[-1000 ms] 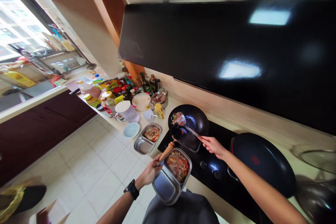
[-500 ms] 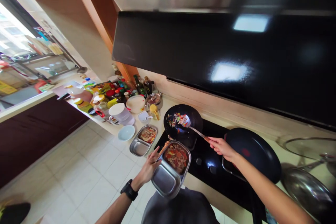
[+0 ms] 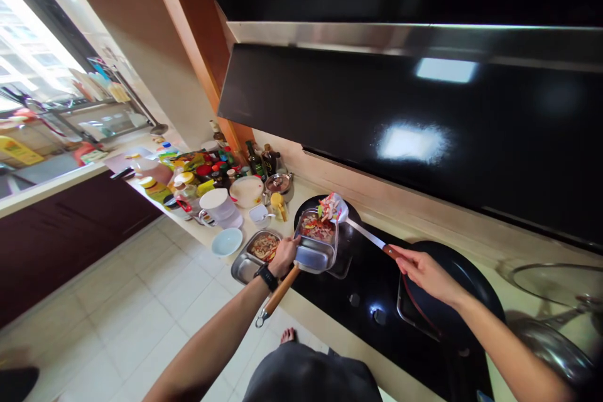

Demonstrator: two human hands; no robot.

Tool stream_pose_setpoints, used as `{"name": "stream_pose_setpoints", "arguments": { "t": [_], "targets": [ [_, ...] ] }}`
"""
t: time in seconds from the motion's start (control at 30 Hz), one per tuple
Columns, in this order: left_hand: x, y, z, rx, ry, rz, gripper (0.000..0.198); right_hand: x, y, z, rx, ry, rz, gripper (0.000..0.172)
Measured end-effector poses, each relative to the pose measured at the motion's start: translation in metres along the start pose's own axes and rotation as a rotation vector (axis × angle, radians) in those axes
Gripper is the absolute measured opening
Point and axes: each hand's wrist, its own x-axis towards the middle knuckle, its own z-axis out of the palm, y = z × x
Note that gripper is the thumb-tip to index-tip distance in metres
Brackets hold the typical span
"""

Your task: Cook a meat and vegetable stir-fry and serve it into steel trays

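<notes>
Divided steel tray now sits over the wok, hiding most of it. Left hand curls at the tray rim, grip on wooden handle hard to make out; right hand fingers pinch the spatula.

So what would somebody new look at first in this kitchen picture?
The big shiny black range hood fills the top of the view. Below it, the left hand holds a divided steel tray of food over a black wok. The right hand raises a metal spatula piled with food.
</notes>
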Motion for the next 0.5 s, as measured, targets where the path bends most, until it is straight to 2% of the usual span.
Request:
{"name": "stream_pose_setpoints", "arguments": {
  "t": [0.13, 0.3, 0.4, 0.5],
  "targets": [
    [0.010, 0.003, 0.009, -0.065, 0.009, 0.006, 0.039, -0.013, 0.001, 0.009, -0.380, 0.077, -0.275, 0.049],
    [0.004, -0.005, 0.013, -0.105, 0.027, 0.065, 0.038, -0.025, 0.018, 0.011, -0.777, 0.241, -0.468, 0.051],
    [-0.003, -0.005, 0.014, -0.075, 0.062, 0.092, 0.039, -0.033, 0.020, 0.008, -0.856, 0.276, -0.517, 0.052],
    [-0.004, -0.002, 0.016, -0.037, 0.077, 0.130, 0.042, -0.039, 0.012, 0.005, -0.833, 0.288, -0.533, 0.052]
  ]
}}
